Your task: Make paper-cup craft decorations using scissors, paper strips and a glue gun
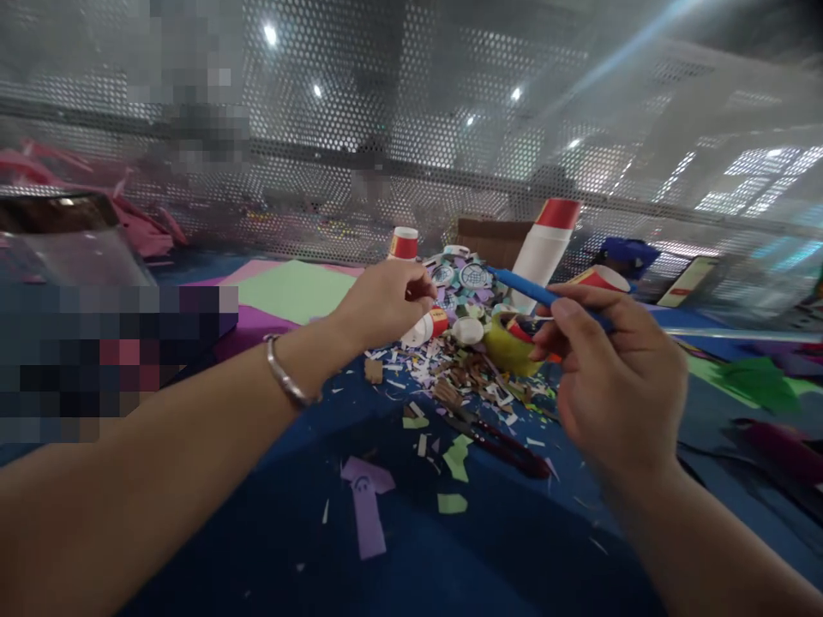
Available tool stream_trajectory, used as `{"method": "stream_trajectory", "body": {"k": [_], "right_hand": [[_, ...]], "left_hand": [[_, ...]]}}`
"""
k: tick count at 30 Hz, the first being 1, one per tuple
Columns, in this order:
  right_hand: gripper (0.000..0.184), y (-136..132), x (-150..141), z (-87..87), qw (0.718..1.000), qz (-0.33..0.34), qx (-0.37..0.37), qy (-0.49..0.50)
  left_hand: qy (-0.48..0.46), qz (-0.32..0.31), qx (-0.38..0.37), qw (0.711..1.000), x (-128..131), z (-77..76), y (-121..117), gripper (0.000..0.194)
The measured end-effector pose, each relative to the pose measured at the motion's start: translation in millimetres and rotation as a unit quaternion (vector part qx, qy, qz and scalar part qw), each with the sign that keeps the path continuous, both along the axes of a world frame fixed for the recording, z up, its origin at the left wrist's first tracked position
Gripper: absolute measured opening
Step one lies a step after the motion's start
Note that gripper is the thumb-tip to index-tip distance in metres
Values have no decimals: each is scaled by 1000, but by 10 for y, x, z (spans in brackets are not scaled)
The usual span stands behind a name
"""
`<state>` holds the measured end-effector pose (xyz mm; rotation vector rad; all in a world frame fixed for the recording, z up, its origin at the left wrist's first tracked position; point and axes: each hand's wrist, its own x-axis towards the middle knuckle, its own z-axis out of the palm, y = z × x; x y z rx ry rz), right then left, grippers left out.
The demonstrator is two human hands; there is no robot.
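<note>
My right hand (617,377) grips a slim blue pen-like stick (524,285), its thin end pointing left toward the pile of scraps. My left hand (389,300) is closed with fingers curled together; whatever it may hold is hidden. Just beyond it lies a tipped red-and-white paper cup (438,322). Between the hands rises a heap of cut paper pieces with round patterned discs (474,275). A yellow bowl (514,343) sits partly behind my right fingers. Scissors with dark red handles (507,447) lie on the blue table in front.
A lilac paper piece with a drawn smile (366,510) lies near the front. Stacked paper cups (546,248) lean at the back. Green paper sheets (292,289) are at left, a clear container (70,240) farther left. A perforated metal screen (360,111) stands behind.
</note>
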<state>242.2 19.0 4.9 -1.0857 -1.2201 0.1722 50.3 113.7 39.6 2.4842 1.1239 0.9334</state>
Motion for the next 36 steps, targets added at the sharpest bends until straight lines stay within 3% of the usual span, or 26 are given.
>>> {"method": "stream_trajectory", "body": {"k": [4, 9, 15, 21, 25, 28, 33, 36], "right_hand": [[20, -14, -40, 26, 992, 18, -103, -74], [16, 58, -14, -13, 940, 83, -217, -250], [10, 141, 84, -73, 889, 96, -269, -358], [10, 162, 158, -136, 819, 115, -349, -440], [7, 142, 188, -149, 803, 83, -363, -466], [6, 114, 185, -129, 791, 58, -360, -492], [6, 73, 127, -54, 775, 30, -368, -513], [9, 68, 106, -9, 779, 18, -365, -509]], "left_hand": [[93, -23, -54, 994, -180, -24, -319, 18], [140, -33, -29, 989, -281, -90, -559, 20], [179, -6, -40, 983, -376, -176, -555, 32], [152, -29, -106, 982, -466, -110, -497, 22], [207, -122, -178, 954, -519, -12, -588, 8], [265, -165, -202, 928, -535, 11, -678, 10], [330, -170, -214, 904, -501, -12, -746, 15], [365, -158, -226, 889, -473, -16, -744, 21]]}}
